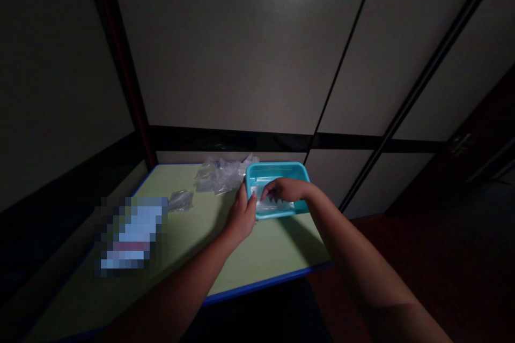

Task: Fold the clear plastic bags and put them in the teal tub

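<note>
A turquoise plastic basin [300,170], rectangular with a rounded rim, is held a little above the table near its back right edge. My left hand [242,211] grips its left side, thumb over the rim and fingers on the outside. Inside the basin lies clear plastic [263,204], like thin bags. My right hand [287,190] reaches in over the right side, palm down. Its fingers are bent and apart, pointing down at the plastic, with nothing visible between them. Whether the fingertips touch the plastic is not clear.
The pale green table [201,257] has a blue edge. Crumpled clear plastic bags [225,174] lie at its back, a small flat bag [181,200] to their left. A bright blurred-out object [139,230] lies at the left. Tall cabinet panels [241,53] stand behind.
</note>
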`<state>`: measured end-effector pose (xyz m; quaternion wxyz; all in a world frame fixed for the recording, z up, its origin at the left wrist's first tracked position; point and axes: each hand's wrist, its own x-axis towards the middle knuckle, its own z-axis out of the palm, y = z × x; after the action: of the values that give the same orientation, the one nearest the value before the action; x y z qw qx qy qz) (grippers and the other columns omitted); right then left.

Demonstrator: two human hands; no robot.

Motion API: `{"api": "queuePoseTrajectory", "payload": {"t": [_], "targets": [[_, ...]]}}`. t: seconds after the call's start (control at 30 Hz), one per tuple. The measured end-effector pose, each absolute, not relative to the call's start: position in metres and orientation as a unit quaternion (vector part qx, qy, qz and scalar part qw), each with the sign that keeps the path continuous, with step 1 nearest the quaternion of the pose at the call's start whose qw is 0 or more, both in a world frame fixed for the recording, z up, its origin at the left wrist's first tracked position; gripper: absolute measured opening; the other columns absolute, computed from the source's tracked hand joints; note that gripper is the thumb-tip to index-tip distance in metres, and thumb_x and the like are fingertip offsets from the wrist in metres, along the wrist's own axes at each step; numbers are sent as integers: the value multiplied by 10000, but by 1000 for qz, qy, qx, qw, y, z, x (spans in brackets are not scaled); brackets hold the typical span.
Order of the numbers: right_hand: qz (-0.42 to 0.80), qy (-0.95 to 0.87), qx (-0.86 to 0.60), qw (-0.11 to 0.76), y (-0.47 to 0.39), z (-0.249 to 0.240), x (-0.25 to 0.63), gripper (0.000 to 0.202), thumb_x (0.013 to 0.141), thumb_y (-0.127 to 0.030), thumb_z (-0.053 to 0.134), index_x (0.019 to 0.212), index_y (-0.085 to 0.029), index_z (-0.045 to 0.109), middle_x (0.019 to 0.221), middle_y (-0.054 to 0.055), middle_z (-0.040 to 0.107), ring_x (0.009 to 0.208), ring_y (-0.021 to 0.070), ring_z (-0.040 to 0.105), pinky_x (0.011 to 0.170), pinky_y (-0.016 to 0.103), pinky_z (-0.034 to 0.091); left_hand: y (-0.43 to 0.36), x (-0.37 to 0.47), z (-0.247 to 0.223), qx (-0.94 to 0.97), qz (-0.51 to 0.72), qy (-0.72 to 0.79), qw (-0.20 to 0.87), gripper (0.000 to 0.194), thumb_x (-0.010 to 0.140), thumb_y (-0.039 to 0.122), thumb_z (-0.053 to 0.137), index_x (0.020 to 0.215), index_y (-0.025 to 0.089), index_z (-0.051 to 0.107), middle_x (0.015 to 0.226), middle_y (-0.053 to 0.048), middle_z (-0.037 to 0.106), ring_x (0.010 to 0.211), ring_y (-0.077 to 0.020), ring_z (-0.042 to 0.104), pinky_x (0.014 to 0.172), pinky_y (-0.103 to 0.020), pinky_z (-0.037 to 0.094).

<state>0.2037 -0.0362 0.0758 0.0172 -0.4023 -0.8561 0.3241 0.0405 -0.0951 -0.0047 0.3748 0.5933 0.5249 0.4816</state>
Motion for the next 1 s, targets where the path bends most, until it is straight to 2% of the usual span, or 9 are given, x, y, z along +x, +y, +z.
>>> {"api": "queuePoseTrajectory", "payload": {"t": [0.1,0.2,0.5,0.67,0.8,0.9,1.0], "targets": [[376,-836,-399,18,-37,79,206,292,768,-65,443,947,-116,668,756,36,653,633,97,572,573,185,426,-95,40,-4,595,488,520,371,546,906,410,366,1419,284,225,1260,-99,492,795,-189,615,456,-196,479],[401,-835,-376,-26,-38,80,204,292,761,-54,451,913,-143,683,739,16,664,655,93,591,626,189,441,-96,41,-3,590,489,517,381,544,905,397,369,1418,288,224,1236,-101,499,767,-184,614,433,-198,475],[332,-863,-370,-93,-40,75,185,468,674,60,410,980,-162,686,835,18,700,761,125,621,698,215,449,-95,42,-5,597,485,524,365,496,912,390,366,1389,282,284,1176,-88,531,663,-140,603,444,-184,466],[319,-864,-382,-78,-41,74,180,476,627,73,443,979,-151,671,836,23,692,727,134,618,680,234,460,-95,42,-4,601,476,526,369,499,918,410,346,1393,282,263,1099,-81,565,616,-137,596,450,-202,464],[367,-840,-400,-16,-45,84,195,386,719,27,398,974,-135,639,825,43,677,636,104,602,572,203,462,-96,41,-4,604,480,524,362,512,912,413,358,1396,270,271,1159,-96,546,688,-165,613,537,-252,508],[356,-802,-479,19,-50,95,212,257,808,-62,408,966,-125,601,819,65,667,553,94,590,513,208,472,-95,41,-6,605,483,520,362,514,915,388,348,1405,263,254,1196,-104,531,700,-166,613,555,-264,516],[269,-755,-597,-27,-54,98,222,178,842,-178,466,916,-100,608,719,94,666,506,130,601,513,258,489,-94,41,-8,601,491,523,354,510,913,368,348,1401,243,269,1233,-117,508,745,-172,612,549,-251,514]]}}
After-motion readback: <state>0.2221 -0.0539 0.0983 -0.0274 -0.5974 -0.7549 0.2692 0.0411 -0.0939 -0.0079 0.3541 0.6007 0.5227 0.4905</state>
